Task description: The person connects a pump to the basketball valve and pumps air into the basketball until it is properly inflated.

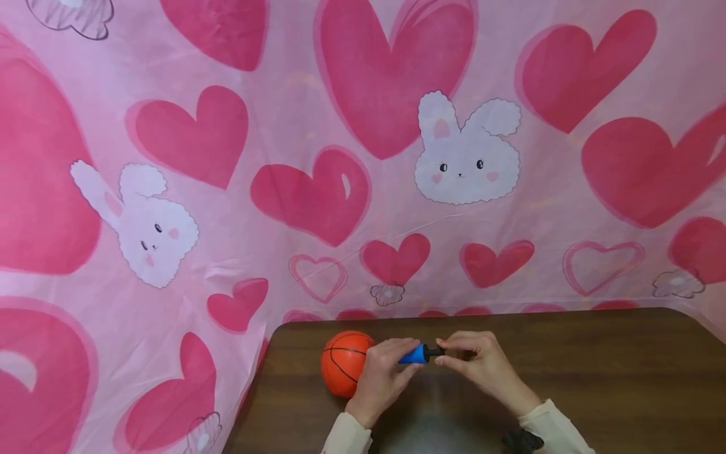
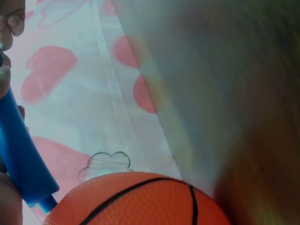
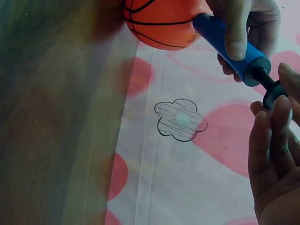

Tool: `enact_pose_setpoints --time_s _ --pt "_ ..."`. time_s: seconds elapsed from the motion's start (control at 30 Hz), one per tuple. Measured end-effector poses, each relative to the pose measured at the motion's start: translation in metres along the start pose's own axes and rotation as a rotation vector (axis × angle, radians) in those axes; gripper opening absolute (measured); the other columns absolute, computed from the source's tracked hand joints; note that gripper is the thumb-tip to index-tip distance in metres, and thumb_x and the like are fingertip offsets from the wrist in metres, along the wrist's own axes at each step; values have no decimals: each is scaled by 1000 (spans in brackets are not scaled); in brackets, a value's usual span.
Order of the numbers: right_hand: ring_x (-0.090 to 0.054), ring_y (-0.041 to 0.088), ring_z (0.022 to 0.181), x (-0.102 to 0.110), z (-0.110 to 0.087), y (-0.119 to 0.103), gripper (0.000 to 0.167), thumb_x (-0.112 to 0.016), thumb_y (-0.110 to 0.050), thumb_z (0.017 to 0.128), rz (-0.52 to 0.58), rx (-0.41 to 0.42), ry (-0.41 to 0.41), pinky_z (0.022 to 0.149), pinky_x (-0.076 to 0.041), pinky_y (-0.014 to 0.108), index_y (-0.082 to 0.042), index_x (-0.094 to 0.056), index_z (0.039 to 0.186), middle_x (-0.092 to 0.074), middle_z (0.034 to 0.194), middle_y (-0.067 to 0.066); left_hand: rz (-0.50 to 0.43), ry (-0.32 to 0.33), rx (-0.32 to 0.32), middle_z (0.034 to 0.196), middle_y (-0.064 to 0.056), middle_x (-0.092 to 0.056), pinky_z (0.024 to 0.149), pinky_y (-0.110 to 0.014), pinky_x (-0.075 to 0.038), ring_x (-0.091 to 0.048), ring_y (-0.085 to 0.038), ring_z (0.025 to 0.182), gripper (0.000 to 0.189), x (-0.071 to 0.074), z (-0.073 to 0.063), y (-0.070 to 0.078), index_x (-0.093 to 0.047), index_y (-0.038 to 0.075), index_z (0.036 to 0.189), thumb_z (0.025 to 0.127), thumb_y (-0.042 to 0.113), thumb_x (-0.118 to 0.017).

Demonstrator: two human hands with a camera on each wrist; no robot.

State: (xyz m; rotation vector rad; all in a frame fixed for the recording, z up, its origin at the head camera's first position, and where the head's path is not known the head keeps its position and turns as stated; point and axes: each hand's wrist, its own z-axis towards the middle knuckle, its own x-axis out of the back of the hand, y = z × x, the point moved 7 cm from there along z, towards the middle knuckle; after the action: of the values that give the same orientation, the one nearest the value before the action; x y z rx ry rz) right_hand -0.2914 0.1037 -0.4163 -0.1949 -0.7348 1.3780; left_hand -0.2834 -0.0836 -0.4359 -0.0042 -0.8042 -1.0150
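Observation:
A small blue hand pump (image 1: pixel 413 355) lies across the space between the two hands. My left hand (image 1: pixel 382 375) grips its barrel, with the thumb along the side in the right wrist view. The fingers of my right hand (image 1: pixel 482 362) pinch the black handle (image 3: pixel 273 95) at the pump's other end, and a short length of black rod shows between handle and barrel. Beside the left hand is an orange toy basketball (image 1: pixel 343 362) with black lines. In the left wrist view the pump's narrow blue tip (image 2: pixel 47 203) meets the ball's edge; whether it enters the ball is hidden.
Beneath the hands is a dark brown wooden table (image 1: pixel 624 378) with rounded back corners. A pink cloth (image 1: pixel 397 208) printed with hearts and rabbit faces hangs behind it and to the left. A black object (image 1: pixel 522 440) shows by the right sleeve.

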Motion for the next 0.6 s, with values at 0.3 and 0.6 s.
enact_pose_setpoints --time_s 0.3,0.6 --pt "-48 -5 53 -1 -3 2 33 -92 -2 73 -49 -71 -43 46 -44 12 -16 -81 100 -76 80 -2 19 4 -30 114 -1 -80 93 -30 -64 -77 -13 100 43 1 -3 0 -78 14 121 80 16 -91" --pt "-48 -6 52 2 1 0 34 -93 -3 72 -53 -40 -55 46 -44 11 -18 -80 100 -78 82 1 43 -11 -38 115 0 -80 94 -30 -64 -77 -12 100 44 -2 -1 -1 -78 14 122 80 17 -91"
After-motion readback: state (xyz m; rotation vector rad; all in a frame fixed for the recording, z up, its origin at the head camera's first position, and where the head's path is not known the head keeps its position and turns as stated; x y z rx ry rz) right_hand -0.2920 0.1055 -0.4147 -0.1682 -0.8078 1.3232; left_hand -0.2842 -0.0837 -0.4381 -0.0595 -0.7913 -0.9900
